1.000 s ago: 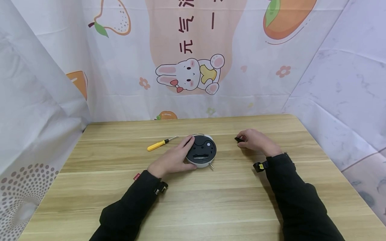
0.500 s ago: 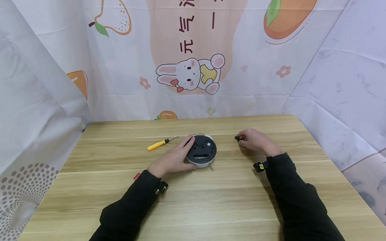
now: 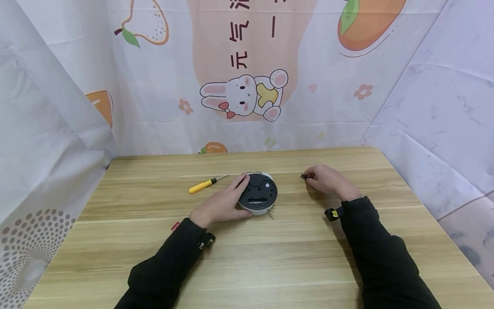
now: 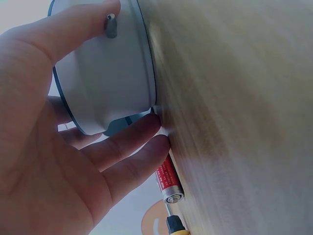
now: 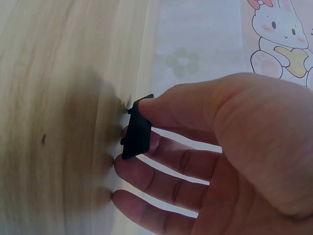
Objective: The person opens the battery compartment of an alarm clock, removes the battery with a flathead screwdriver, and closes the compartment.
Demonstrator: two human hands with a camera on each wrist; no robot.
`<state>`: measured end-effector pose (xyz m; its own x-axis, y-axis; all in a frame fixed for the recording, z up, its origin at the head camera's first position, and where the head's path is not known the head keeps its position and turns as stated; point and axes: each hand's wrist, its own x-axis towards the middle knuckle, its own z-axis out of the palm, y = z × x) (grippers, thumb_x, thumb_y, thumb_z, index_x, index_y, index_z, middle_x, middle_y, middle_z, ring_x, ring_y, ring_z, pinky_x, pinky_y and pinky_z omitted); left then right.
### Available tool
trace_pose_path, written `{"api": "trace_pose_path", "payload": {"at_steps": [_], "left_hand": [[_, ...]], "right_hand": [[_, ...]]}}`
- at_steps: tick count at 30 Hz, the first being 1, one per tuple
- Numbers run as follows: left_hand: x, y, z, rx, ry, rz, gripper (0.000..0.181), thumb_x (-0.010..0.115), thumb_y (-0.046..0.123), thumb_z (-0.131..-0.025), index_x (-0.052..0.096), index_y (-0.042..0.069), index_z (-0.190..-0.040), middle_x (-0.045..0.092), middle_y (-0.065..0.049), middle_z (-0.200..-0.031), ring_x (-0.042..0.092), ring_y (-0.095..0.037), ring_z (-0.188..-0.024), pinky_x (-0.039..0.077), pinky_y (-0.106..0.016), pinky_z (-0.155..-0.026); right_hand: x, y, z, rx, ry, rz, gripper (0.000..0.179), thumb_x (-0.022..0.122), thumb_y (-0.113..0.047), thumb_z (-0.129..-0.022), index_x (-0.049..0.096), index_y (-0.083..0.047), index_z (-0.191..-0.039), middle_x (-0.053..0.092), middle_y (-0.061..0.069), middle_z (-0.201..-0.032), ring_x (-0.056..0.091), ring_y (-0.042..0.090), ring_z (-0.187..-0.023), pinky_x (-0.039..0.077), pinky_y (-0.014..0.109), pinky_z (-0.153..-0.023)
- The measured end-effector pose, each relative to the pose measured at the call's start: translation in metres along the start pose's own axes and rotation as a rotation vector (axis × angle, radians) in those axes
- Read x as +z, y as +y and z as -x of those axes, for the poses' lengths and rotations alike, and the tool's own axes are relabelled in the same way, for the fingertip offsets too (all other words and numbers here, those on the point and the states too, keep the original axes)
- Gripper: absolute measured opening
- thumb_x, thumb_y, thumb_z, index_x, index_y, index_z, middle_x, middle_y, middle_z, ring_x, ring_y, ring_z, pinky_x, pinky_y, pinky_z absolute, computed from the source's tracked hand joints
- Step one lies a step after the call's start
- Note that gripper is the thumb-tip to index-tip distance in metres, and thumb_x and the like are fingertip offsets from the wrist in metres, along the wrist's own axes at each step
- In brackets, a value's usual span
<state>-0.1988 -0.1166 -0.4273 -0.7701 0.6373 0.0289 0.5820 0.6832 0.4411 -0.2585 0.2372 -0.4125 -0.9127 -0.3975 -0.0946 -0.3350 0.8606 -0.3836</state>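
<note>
A round alarm clock [image 3: 257,192] lies face down on the table, its black back up and its white side showing. The battery slot in that back is uncovered. My left hand [image 3: 221,201] grips the clock from the left, thumb and fingers around its rim; in the left wrist view a short metal foot [image 4: 111,27] sticks out by the thumb. Off to the right, my right hand [image 3: 328,182] pinches a small black battery cover [image 5: 138,129] between thumb and index finger, low over the table. The other fingertips touch or nearly touch the tabletop.
A yellow-handled screwdriver [image 3: 200,186] lies left of the clock. Behind the left fingers a red battery [image 4: 168,180] lies on the table, hidden from the head view. The wooden table [image 3: 270,266] ends at a printed cloth backdrop [image 3: 154,98].
The battery cover has tilted slightly in my right fingers and looks thinner from above. My left hand and the clock stay where they were.
</note>
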Motion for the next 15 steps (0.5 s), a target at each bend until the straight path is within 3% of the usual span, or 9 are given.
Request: {"api": "trace_pose_path", "payload": {"at_steps": [7,15], "left_hand": [[-0.0001,0.0006,0.0004,-0.008,0.001,0.001,0.105,0.078,0.046,-0.088,0.016,0.005,-0.162,0.01,-0.013,-0.169,0.034,-0.031,-0.146,0.038,-0.044,-0.112],[0.0,0.001,0.0003,-0.004,0.008,-0.001,0.105,0.079,0.045,-0.088,0.016,0.004,-0.162,0.011,-0.016,-0.168,0.035,-0.032,-0.146,0.039,-0.045,-0.111]], "right_hand": [[0.0015,0.0008,-0.0001,-0.001,0.009,0.003,0.029,0.059,-0.004,-0.1,0.066,0.007,-0.126,0.068,0.023,-0.114,0.065,0.035,-0.102,0.05,0.05,-0.085],[0.0017,0.0008,-0.0024,-0.05,0.071,0.023,0.023,0.06,0.0,-0.098,0.071,0.005,-0.118,0.071,0.022,-0.109,0.066,0.031,-0.093,0.051,0.046,-0.079]]}}
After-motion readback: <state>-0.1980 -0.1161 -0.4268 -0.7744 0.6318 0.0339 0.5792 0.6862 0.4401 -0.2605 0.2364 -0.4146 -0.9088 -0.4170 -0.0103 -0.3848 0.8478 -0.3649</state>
